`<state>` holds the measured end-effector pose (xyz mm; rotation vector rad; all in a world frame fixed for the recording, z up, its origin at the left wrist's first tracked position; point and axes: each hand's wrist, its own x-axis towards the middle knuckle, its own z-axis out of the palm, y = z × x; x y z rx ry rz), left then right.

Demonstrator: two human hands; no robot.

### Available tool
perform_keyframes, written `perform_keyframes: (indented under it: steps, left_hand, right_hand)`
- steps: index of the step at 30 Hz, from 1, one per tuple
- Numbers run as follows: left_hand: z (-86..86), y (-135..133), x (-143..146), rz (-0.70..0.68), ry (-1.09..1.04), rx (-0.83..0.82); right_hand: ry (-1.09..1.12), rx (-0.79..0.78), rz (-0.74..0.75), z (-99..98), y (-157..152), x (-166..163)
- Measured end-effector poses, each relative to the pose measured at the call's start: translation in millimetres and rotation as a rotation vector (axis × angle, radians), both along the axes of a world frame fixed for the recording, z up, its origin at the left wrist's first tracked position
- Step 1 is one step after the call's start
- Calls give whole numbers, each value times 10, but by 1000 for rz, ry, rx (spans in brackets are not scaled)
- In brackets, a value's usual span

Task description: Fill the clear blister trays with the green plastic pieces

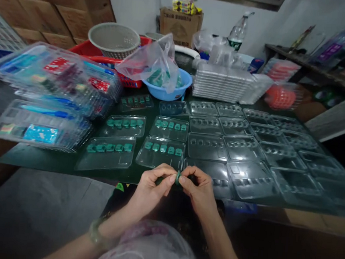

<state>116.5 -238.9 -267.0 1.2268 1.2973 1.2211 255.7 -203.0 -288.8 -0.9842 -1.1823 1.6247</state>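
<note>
Just over the table's front edge, my left hand (pixel 155 183) and my right hand (pixel 198 189) meet, their fingertips pinched on a small green plastic piece (pixel 178 177). Fingers cover most of it, so its exact kind cannot be made out. Behind my left hand lies a clear plastic tray (pixel 158 159) with a row of similar green pieces (pixel 163 148). Another such filled tray (pixel 106 162) is further left. Beside my right hand, a clear tray (pixel 209 168) lies partly hidden by my fingers, with bare slots showing.
Several clear trays (pixel 250 190) cover the dark green table to the right. Packed blister packs (pixel 52 82) pile up at left. Toward the back stand a blue basin (pixel 160 93) with green pieces and a plastic bag, a grey strainer (pixel 115 40), stacked trays (pixel 221 85) and a bottle (pixel 238 32).
</note>
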Motion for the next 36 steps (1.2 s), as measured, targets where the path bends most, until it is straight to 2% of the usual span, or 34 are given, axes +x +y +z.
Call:
perform_keyframes:
  steps: [4, 8, 11, 14, 18, 26, 30, 33, 36]
  left_hand:
    - [-33, 205, 179, -46, -139, -86]
    - [21, 378, 289, -234, -342, -263]
    - [77, 450, 308, -352, -329, -265]
    - [102, 450, 302, -373, -281, -224]
    - [90, 336, 259, -322, -255, -180]
    - [131, 22, -4, -74, -99, -52]
    - [149, -93, -109, 23, -314, -56]
    - [159, -144, -178, 113, -505, -76]
    - [155, -159, -277, 117, -683, -123]
  right_hand:
    - [43, -11, -3, -14, 126, 176]
    - [50, -27, 30, 37, 227, 340]
    - [-3, -11, 50, 94, 251, 445]
    - [-65, 12, 61, 123, 216, 499]
    - [-73, 47, 13, 115, 91, 426]
    - [-75, 88, -134, 155, -126, -28]
    - [53, 47, -90, 229, -184, -272]
    - [184, -38, -22, 272, -225, -454]
    - [270, -134, 34, 270, -249, -604]
